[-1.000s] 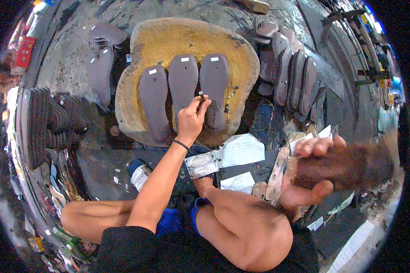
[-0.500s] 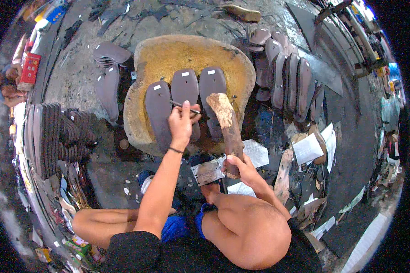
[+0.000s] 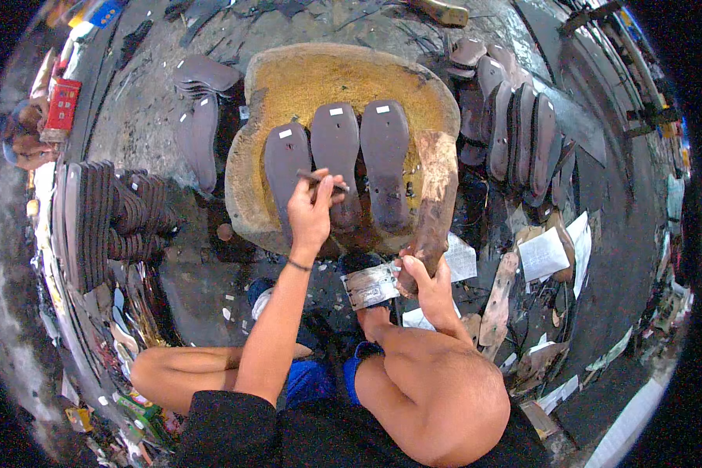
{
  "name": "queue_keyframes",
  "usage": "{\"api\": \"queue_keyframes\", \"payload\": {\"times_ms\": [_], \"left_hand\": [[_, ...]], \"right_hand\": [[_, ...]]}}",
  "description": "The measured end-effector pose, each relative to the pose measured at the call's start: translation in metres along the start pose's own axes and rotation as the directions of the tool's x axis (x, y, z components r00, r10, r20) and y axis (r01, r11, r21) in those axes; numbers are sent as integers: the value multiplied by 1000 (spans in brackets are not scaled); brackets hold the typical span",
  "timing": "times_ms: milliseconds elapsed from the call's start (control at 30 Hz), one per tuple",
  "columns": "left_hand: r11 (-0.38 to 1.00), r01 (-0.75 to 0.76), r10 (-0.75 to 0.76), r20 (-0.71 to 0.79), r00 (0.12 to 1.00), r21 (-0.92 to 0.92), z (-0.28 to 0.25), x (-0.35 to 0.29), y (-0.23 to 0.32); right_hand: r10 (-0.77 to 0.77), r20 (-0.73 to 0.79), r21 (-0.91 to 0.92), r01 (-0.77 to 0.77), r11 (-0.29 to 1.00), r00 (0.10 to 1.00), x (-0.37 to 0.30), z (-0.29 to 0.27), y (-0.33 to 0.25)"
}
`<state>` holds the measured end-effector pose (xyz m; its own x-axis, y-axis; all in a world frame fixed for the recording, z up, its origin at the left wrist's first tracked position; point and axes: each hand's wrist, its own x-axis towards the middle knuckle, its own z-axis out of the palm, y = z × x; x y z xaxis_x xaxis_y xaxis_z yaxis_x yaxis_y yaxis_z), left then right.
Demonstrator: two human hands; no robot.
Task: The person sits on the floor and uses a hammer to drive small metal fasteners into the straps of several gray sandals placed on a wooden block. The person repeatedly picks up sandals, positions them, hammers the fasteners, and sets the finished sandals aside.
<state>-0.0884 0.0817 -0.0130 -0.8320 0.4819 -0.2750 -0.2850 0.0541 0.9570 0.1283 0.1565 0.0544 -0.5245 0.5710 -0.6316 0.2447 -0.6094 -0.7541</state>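
Three dark brown sandal soles lie side by side on a wide wooden block: a left sole (image 3: 287, 156), a middle sole (image 3: 336, 132) and a right sole (image 3: 385, 156). Each bears a small white sticker near its far end. My left hand (image 3: 312, 214) pinches a thin dark metal rod, like a hole punch (image 3: 310, 178), held slantwise above the left and middle soles. In my right hand (image 3: 429, 285) is the lower end of a rough wooden club (image 3: 435, 207), its thick pale head raised over the block's right side. The wooden block (image 3: 327, 70) has a yellowish worn top.
Stacked soles (image 3: 86, 226) stand at the left, with more soles (image 3: 199, 140) beside the block and another pile (image 3: 522, 140) at its right. Paper sheets (image 3: 544, 256) and scraps litter the floor on the right. A red box (image 3: 62, 105) is at far left.
The club has swung right, away from the right sole, to the block's right side. My left hand still holds the rod, now tilted the other way. The whole view has shifted slightly.
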Motion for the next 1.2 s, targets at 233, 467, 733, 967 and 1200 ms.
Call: {"api": "queue_keyframes", "payload": {"times_ms": [233, 467, 733, 967, 1200], "left_hand": [[871, -225, 241, 17, 970, 437, 15, 10, -9], [598, -431, 436, 177, 882, 675, 10, 6, -8], [404, -578, 457, 391, 799, 709, -1, 29, -16], [996, 10, -7, -38, 999, 84, -5, 22, 24], [994, 76, -81, 63, 995, 79, -4, -90, 3]], "right_hand": [[-208, 33, -158, 211, 965, 977, -16, -8, -26], [-725, 40, 327, 677, 660, 687, -32, 13, -134], [99, 366, -147, -47, 988, 925, 14, -13, -4], [99, 262, 144, -140, 980, 960, 36, -2, -1], [26, 149, -14, -24, 1000, 988, 33, 20, 39]]}}
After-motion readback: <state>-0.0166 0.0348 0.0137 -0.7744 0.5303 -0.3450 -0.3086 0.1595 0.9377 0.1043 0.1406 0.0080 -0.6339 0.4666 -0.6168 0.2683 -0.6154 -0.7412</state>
